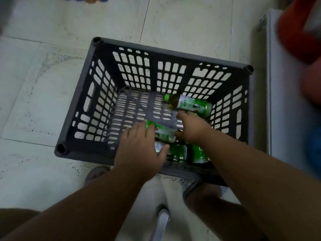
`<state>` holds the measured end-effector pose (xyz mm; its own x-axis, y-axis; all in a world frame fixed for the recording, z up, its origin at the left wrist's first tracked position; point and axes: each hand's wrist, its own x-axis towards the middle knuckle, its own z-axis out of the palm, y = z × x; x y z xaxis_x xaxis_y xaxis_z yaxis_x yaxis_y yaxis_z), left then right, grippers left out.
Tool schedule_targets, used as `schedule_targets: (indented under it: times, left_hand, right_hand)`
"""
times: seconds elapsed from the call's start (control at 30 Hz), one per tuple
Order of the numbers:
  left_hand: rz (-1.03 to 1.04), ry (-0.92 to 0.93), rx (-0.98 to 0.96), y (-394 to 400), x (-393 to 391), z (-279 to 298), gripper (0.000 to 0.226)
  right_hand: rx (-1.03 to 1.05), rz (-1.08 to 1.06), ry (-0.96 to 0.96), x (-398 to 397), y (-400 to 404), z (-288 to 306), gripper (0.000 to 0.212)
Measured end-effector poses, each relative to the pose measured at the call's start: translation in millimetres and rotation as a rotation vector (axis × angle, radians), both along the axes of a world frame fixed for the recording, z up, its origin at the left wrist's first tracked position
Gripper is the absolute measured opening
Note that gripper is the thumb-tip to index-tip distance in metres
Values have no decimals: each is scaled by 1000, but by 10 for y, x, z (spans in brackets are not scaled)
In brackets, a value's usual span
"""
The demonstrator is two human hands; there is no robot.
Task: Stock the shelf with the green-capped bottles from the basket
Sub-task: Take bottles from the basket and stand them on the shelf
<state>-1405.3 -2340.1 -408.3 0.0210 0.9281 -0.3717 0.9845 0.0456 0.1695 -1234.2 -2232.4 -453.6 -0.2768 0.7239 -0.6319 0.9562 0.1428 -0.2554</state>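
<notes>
A dark grey slatted basket (104,44) stands on the tiled floor. Several green-labelled bottles lie on their sides in it. One bottle (192,104) with a green cap rests against the far right wall. Another bottle (165,133) lies between my hands, and two more bottles (178,152) sit by the near wall. My left hand (139,148) is spread over the left end of the middle bottle, thumb out below it. My right hand (192,127) is curled at that bottle's right end, and whatever lies under its palm is hidden.
A white unit (281,105) stands right of the basket, with a blurred red object (298,30) above it. My slippered feet (97,173) are at the basket's near wall. A white handle-like thing (163,218) is between my legs.
</notes>
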Motion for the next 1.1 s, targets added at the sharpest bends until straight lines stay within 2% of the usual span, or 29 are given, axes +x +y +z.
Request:
schedule_targets:
  times: [0.13, 0.27, 0.4, 0.63, 0.77, 0.9, 0.97, 1.1]
  left_hand:
    - [11, -9, -34, 34, -17, -22, 80]
    - [9, -10, -49, 30, -22, -42, 83]
    - [1, -20, -59, 45, -30, -44, 85]
    - [-6, -33, -49, 50, -24, -37, 84]
    - [-24, -38, -69, 56, -23, -36, 85]
    - [-15, -29, -76, 60, -25, -16, 87]
    - [-20, -20, -85, 67, -17, -14, 85]
    - [-20, -4, -86, 64, -1, 19, 84]
  right_hand:
    - [78, -73, -2, -34, 304, -245, 61]
    - [150, -37, -73, -91, 512, -540, 79]
    - [116, -7, -155, -44, 581, -759, 96]
    - [335, 141, -346, -50, 565, -923, 81]
    - [283, 124, -324, -152, 732, -941, 74]
    - [306, 282, -400, -178, 773, -904, 69]
    - [322, 273, -348, -157, 764, -809, 67]
    - [271, 51, -25, -103, 705, -398, 73]
